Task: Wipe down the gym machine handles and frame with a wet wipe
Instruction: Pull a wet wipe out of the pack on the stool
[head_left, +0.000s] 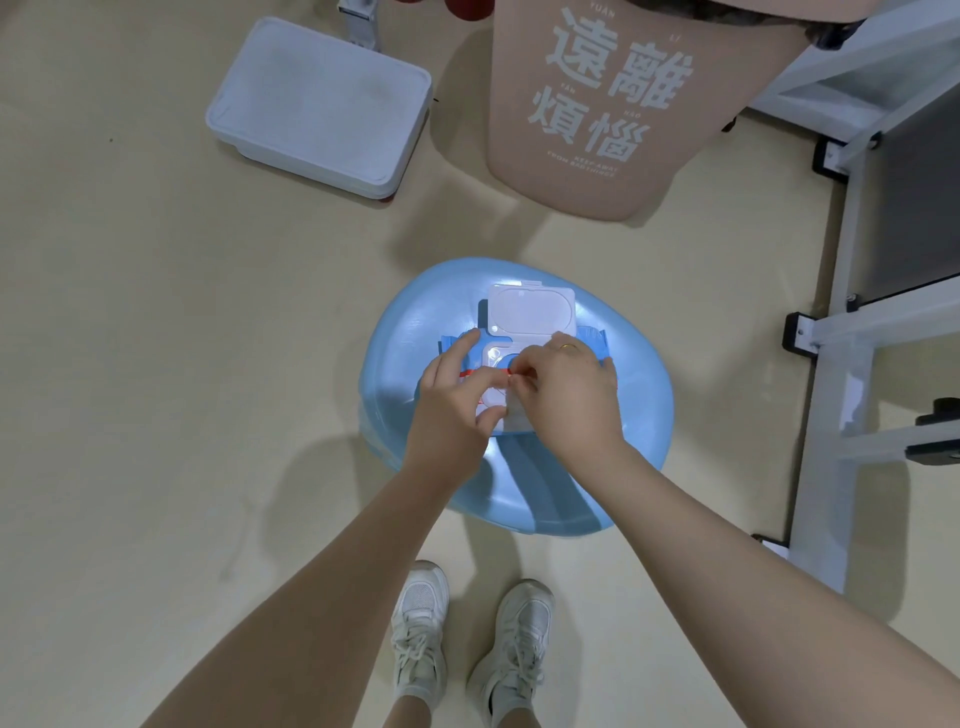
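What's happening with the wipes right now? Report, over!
Left hand steadying the wipe pack, lid flipped open. Right hand pinching at the opening, wipe not out yet. Pack sits on blue stool. Nothing blocking.

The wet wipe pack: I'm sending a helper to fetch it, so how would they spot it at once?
Find the big round blue stool on the beige floor, just ahead of the white sneakers. The wet wipe pack lies on top of it, under both hands. It is blue, with a white hinged lid flipped open, unlike the larger closed white box lying on the floor.
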